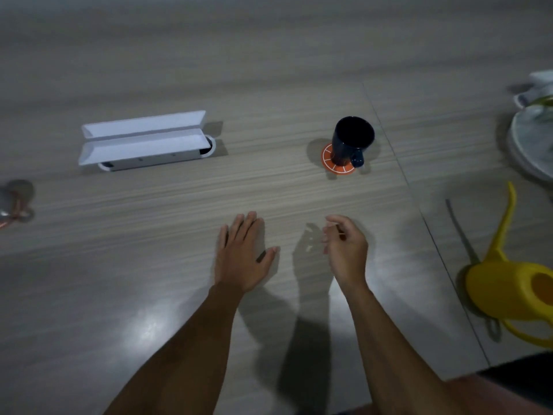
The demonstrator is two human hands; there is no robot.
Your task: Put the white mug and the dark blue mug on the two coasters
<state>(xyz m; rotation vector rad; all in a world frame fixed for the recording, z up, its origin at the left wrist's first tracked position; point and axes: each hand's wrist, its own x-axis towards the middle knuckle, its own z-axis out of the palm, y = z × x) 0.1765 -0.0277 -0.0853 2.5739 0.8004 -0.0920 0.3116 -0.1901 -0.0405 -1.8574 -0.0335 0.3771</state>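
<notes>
The dark blue mug stands upright on an orange round coaster, its handle turned toward me and to the right. My left hand hovers flat over the table, palm down, fingers spread, holding nothing. My right hand is beside it, fingers loosely curled and apart, also with nothing in it. Both hands are well in front of the mug. No white mug or second coaster can be made out for certain; white crockery shows at the right edge, blurred.
An open white cable box is set into the wooden table at the left. A yellow watering can lies at the right, with a pale plate behind it. A blurred grey object sits at the left edge.
</notes>
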